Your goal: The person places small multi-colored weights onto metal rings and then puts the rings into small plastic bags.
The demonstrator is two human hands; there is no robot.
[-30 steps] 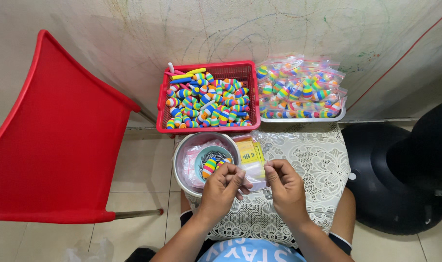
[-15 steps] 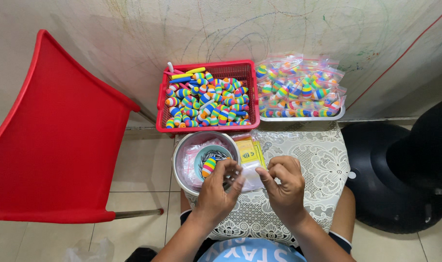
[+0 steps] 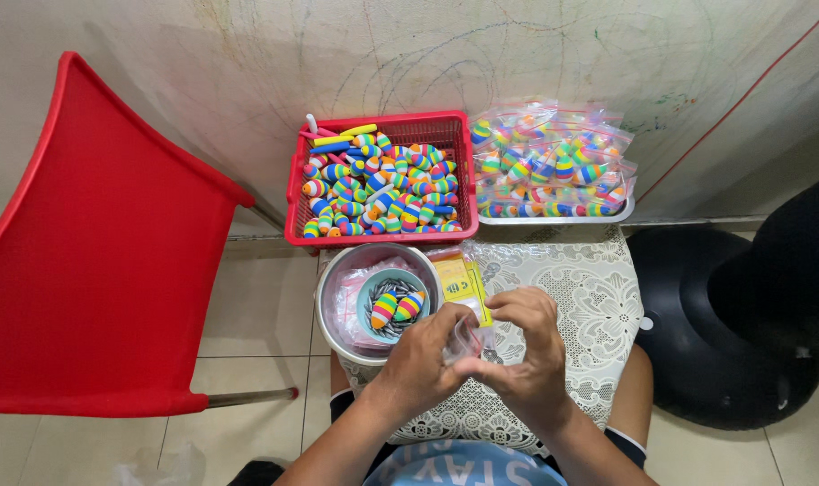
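I see red chair [image 3: 94, 261] at left. Red basket [image 3: 380, 236], floats [image 3: 382, 189] inside rainbow-striped: blue, green, yellow, orange, pink. Clear bags [image 3: 553, 166] hold same striped colours, on pale tray [image 3: 553, 219]. Silver metal bowl [image 3: 333, 310], teal cup [image 3: 366, 297] inside, two striped floats [image 3: 396, 308]. White lace-patterned cloth [image 3: 598, 297]. Yellow packet [image 3: 463, 281]. Black stool [image 3: 697, 333].

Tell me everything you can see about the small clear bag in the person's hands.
The small clear plastic bag is thin, transparent and crumpled, held between the left hand and the right hand just above the lace-covered surface. Fingers of both hands pinch it. Its contents and whether it is open cannot be made out.
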